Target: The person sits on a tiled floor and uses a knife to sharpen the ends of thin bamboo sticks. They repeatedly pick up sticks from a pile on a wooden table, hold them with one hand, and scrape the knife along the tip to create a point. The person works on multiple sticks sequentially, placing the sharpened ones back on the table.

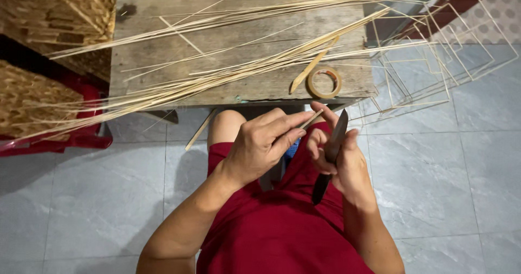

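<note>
Bamboo strip, thin and pale, sits pinched between the thumb and forefinger of the left hand, just right of picture centre. Only a short end shows past the fingertips, pointing toward 1 o'clock.

Head view, looking down: the right hand is closed around a dark knife, blade up toward 12 o'clock, handle toward 6 o'clock, its forefinger raised to touch the strip's end. Both hands hover over a lap in red cloth, above a grey tiled floor.

Judging by its look, the strip is very light, springy along its length and easy to snap or split; its edges may be sharp, so a close pinch near the worked end seems the safest hold.

At 12 o'clock stands a worn wooden table. Long loose splints lie across it, fanning from 9 o'clock to 2 o'clock and overhanging both sides. Near the table's front right edge lies a tape roll, with a flat pointed stick just beside it.

At 2 o'clock, thin square frames of the same splints lean together on the floor. At 9 to 10 o'clock, woven baskets rest on a red chair; what they hold cannot be told.
</note>
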